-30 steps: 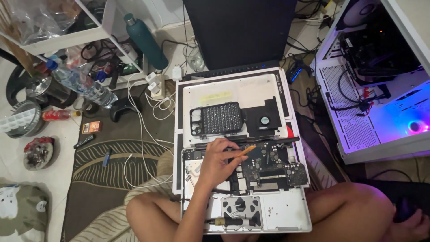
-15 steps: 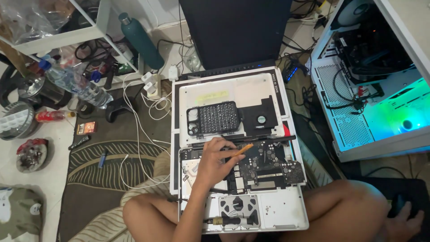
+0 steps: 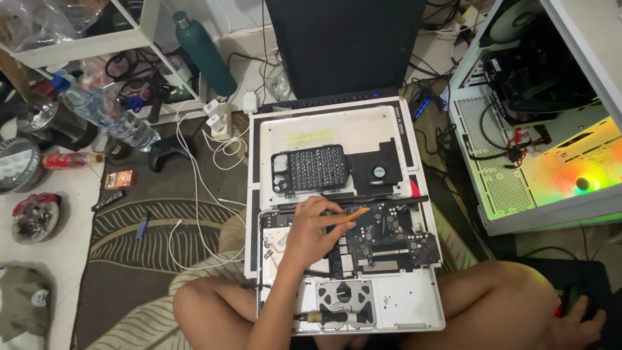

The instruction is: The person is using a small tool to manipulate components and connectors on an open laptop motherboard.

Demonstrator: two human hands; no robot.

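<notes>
Seen from above, a person sits cross-legged on a patterned rug with an opened white laptop (image 3: 414, 311) across the lap, its dark circuit board (image 3: 389, 236) bared at the middle of the frame.

At nine o'clock a clear plastic water bottle (image 3: 107, 110) with a blue cap lies on its side. Below it sits a small flat orange-red packet (image 3: 119, 179) and a short blue stick-shaped object (image 3: 143, 227). A tall teal bottle (image 3: 206, 53) stands toward eleven o'clock. On the white panel (image 3: 363, 129) above the board, at twelve o'clock, a pale yellow rectangular label (image 3: 310, 137) lies flat, with a black tray of screwdriver bits (image 3: 317, 167) just below it.

The left hand (image 3: 311, 236) rests on the board's left part, fingers curled, thumb and forefinger pinching an orange pointed tool (image 3: 350, 216) whose tip hovers over the board. A slip could scratch components or snag a thin cable.

At four o'clock the right hand (image 3: 580, 317) lies beside the knee; its fingers seem curled on a dark object, too dim to tell. An open desktop computer case (image 3: 518, 188), glowing orange, stands at three o'clock.
</notes>
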